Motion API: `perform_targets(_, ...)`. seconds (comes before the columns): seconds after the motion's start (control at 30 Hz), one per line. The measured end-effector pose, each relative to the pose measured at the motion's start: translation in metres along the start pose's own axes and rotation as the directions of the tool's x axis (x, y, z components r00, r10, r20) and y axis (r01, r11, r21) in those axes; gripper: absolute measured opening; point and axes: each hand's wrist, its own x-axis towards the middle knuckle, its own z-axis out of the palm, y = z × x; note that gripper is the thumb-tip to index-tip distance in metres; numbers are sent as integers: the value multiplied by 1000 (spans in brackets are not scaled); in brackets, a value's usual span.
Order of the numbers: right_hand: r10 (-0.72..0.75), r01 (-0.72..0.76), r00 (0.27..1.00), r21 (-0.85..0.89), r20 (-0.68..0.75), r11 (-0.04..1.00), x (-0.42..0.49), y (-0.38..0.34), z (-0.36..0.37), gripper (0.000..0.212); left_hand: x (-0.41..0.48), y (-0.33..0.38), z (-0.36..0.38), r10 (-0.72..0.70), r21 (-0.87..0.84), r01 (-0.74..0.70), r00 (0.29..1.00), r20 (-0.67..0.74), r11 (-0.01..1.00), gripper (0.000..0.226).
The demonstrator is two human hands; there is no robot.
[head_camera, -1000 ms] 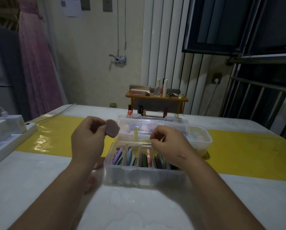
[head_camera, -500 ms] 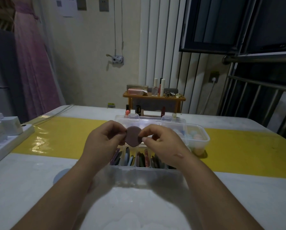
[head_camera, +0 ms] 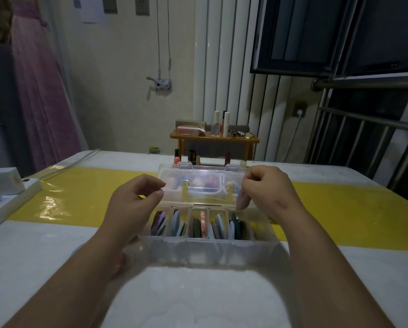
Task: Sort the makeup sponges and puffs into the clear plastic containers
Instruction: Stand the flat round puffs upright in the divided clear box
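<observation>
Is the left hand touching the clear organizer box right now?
Apart. In the head view the left hand hovers with curled fingers beside the open lid of the organizer box, with yellow table strip visible between them.

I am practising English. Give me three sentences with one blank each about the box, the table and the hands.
1. The lid of the clear box is ___.
2. The box sits partly on a ___ strip of the table.
3. The pink puff is held in the ___ hand.

Missing words: open; yellow; right
</observation>
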Motion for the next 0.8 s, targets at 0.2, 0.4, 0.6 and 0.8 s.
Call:
perform_targets(0.2, 105, -98, 994, -167, 32, 981, 4, 4, -8, 18, 2, -3, -2, -22, 19, 22, 1000, -12, 1000, 27)
perform_targets(0.4, 247, -165, 950, -365, 191, 916, 3, 2, -4, 20, 5, -9, -6, -61, -15, 60, 997, -38, 998, 27)
perform_targets(0.6, 267, -109, 926, -489, 266, 865, 2, 6, 1, 6, 6, -6, -9, -132, -66, 129, 990, -45, 989, 23)
perform_targets(0.8, 265, -126, 937, -486, 229, 865, 3, 6, 1, 6, 11, -13, -23, -242, 15, 242, 970, -8, 970, 38)
